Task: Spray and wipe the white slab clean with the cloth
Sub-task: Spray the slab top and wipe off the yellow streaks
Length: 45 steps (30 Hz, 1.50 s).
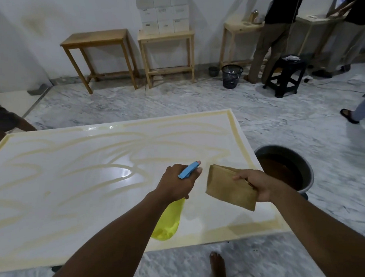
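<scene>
Head view is showing the white slab (75,183) lying flat across the foreground, streaked with yellowish smears and within reach of both arms. The bucket (302,155) of brown liquid is standing on the floor just beside the slab's right edge, probably for rinsing. The spray bottle (170,219) is hanging over the slab's near part with its nozzle aiming forward at the smears. The left hand (177,184) is gripping its neck at the blue trigger. The right hand (257,185) is pinching the folded cloth (229,188) above the slab, ready for wiping.
</scene>
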Each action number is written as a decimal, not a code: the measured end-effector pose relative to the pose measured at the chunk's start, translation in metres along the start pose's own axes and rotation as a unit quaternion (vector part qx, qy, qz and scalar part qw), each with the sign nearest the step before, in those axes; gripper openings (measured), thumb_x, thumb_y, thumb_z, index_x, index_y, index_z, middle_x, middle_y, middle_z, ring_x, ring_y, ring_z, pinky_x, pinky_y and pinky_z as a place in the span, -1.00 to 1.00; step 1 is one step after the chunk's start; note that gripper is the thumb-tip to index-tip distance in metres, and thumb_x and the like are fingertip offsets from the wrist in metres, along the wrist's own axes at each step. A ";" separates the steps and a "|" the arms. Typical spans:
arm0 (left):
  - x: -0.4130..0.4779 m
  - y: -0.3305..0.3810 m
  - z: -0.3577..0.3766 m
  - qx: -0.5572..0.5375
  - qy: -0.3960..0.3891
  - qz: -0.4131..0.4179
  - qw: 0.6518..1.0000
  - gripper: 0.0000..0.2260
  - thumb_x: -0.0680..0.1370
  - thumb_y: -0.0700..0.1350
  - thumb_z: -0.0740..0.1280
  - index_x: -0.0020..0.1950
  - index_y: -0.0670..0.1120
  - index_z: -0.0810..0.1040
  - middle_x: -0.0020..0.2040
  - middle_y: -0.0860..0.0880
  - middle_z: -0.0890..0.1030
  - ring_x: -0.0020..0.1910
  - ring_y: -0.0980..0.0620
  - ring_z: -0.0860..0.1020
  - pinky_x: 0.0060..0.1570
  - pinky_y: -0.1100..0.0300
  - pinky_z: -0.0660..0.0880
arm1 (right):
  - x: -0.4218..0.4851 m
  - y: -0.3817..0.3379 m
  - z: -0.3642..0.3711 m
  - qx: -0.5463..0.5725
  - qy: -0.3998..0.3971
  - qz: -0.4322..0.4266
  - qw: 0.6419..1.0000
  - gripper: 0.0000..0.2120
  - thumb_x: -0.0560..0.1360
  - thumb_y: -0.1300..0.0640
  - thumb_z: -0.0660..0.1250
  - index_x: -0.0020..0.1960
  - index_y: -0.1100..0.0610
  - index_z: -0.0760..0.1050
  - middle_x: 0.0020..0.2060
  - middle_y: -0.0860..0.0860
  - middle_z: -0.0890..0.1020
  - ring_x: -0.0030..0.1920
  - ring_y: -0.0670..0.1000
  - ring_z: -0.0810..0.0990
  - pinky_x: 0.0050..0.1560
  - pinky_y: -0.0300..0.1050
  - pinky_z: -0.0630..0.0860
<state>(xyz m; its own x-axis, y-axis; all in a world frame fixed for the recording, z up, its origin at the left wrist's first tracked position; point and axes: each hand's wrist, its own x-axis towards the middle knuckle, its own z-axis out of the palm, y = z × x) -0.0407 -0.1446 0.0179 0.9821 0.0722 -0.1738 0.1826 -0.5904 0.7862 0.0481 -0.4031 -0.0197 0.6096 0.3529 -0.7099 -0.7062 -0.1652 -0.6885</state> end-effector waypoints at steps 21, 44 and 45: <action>0.269 -0.010 0.037 -0.009 0.117 -0.099 0.988 -0.46 0.60 0.31 0.26 0.03 -0.17 0.69 -0.20 -0.25 0.68 -0.33 -0.23 0.66 -0.16 -0.21 0.68 | 0.413 -0.241 -0.098 -0.676 -0.036 -0.209 0.706 -0.45 0.57 -0.21 0.19 0.52 -0.11 0.29 0.54 0.02 0.30 0.55 0.15 0.20 0.44 0.19 0.27; 0.196 -0.034 0.063 -0.040 0.149 -0.107 0.982 -0.58 0.67 0.14 0.36 0.02 -0.24 0.68 -0.14 -0.22 0.73 -0.46 0.01 0.68 -0.32 0.14 0.67 | 0.339 -0.069 -0.100 -0.720 -0.011 -0.384 0.577 -0.39 0.63 -0.12 -0.19 0.63 0.07 -0.03 0.62 0.02 -0.03 0.62 0.04 -0.14 0.60 0.04 -0.15; 0.183 -0.034 0.065 -0.038 0.150 -0.102 0.983 -0.58 0.67 0.14 0.36 0.04 -0.24 0.69 -0.15 -0.20 0.74 -0.46 0.02 0.68 -0.30 0.13 0.68 | 0.324 -0.052 -0.098 -0.720 -0.010 -0.386 0.577 -0.39 0.63 -0.12 -0.19 0.63 0.08 -0.03 0.62 0.02 -0.02 0.62 0.05 -0.13 0.60 0.05 -0.14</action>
<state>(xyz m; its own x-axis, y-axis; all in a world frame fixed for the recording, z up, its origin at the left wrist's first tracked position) 0.1294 -0.1636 -0.0796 0.8921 0.4235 -0.1578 0.3678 -0.4775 0.7979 0.3175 -0.3702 -0.2284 0.5286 0.8407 -0.1175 0.8122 -0.5411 -0.2179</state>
